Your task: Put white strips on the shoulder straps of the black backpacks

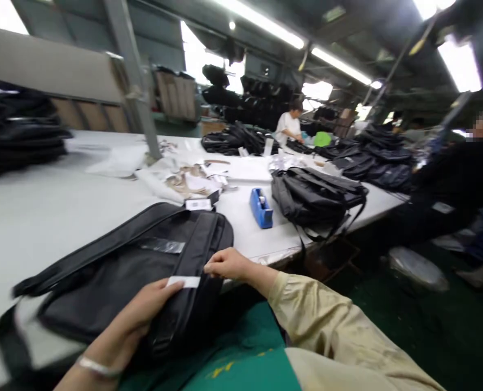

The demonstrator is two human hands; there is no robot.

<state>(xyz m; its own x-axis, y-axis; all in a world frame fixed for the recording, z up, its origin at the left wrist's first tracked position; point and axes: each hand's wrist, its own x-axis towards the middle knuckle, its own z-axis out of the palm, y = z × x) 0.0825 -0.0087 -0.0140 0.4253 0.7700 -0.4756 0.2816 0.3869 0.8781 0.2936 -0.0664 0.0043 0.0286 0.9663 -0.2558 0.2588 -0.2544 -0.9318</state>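
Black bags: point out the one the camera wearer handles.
The nearest bag, with a white strip under the left hand; the other bags sit farther off, touched by neither hand.

Bright tube lights point(266, 24), long white table point(62, 193), dark green floor point(392, 326)

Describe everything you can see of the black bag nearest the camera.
The black bag looks soft, with a faintly shiny, coated-looking surface. It lies on the white table, its near side seeming to overhang the edge. A long strap runs along its far side; a broad band crosses near its right side. A glossy clear strip lies on it, and a white label shows at its far edge. The left grip has its thumb on a white strip; the right grip is at its right side, contact unclear.
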